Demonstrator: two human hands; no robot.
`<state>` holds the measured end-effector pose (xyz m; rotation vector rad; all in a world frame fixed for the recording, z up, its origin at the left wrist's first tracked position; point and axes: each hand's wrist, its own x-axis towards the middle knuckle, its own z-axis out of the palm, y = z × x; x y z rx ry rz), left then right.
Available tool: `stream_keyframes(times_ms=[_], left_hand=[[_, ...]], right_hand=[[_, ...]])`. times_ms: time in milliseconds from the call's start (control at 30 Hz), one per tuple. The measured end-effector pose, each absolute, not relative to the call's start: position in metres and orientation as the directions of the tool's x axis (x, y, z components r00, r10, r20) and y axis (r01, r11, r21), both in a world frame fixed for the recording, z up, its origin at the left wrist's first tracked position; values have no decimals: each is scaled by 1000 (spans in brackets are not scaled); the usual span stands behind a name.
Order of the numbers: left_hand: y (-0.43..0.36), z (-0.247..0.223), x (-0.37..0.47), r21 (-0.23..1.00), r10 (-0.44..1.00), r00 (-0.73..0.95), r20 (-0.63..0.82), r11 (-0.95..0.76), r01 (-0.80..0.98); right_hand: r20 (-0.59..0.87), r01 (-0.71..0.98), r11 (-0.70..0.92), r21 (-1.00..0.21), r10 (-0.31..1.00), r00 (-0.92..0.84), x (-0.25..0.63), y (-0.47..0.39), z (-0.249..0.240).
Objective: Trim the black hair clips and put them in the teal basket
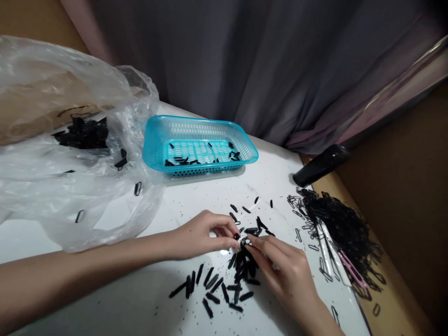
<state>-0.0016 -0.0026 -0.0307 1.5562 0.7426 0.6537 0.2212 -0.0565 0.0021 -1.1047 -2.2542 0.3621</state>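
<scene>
My left hand (206,233) reaches in from the left, thumb and forefinger pinched around a small black piece at the fingertips. Close beside it, my right hand (283,261) is closed too, its thumb and fingertips together; whatever they grip is too small to make out. Both sets of fingertips nearly meet above a heap of slim black oblong pieces (241,268). More such pieces lie scattered in front of the hands and behind them. Tiny black specks dot the white tabletop (140,289) around them.
A blue plastic basket (201,122) behind the hands holds several black pieces. A clear plastic bag (119,205) with black bits spreads at left. At right lie a pile of black loops (339,228), a pink-handled tool (352,268) and a black cylindrical object (320,165). Grey curtain (210,56) hangs behind.
</scene>
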Motion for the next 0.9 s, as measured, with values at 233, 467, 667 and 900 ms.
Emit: stream_keyframes(times_ms=[233,467,667,900], left_hand=[[-2,-31,-2,990,760,649,12,-100,98],[-2,-32,-2,988,760,650,14,-110,106],[-1,-31,-2,988,754,656,22,-119,103],[-2,-30,-2,966,751,660,13,-181,187]], right_hand=[[349,649,591,-478,806,-477,222,-56,1],[306,649,567,-507,822,-480,222,-57,1],[295,651,556,-517,830,-474,223,-56,2],[306,656,577,-487,816,-491,222,-55,1]])
